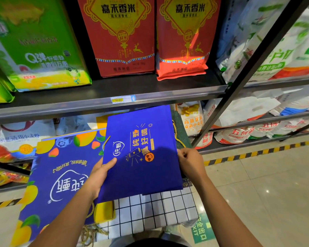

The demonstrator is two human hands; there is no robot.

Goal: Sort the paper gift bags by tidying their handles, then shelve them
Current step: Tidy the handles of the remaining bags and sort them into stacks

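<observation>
fruit-print bag: big flat blue one with the mango pattern, lying off to the left, partly under the left arm. Nobody's holding it. Looks like stiff card paper.

left hand: thumb laid on the printed face, the other fingers tucked under the left edge out of sight, so it's pinching the bag's side.

plain blue bag: this is the one being worked on, folded flat and held up between both hands, in front of the lower shelf and over the other bags. I'd guess super light and fairly stiff, but it'll crease if you squeeze mid-panel, so edges are the place to grab.

grid bag: white with black checks, lying underneath.

gold cord handle: soft twisted rope sticking out past the right edge, floppy, needs tucking in.

right hand: fingers curled on the right edge just below that cord. Can't tell if it's got the cord too.

shelf: metal edge just above, price tag on it.
</observation>
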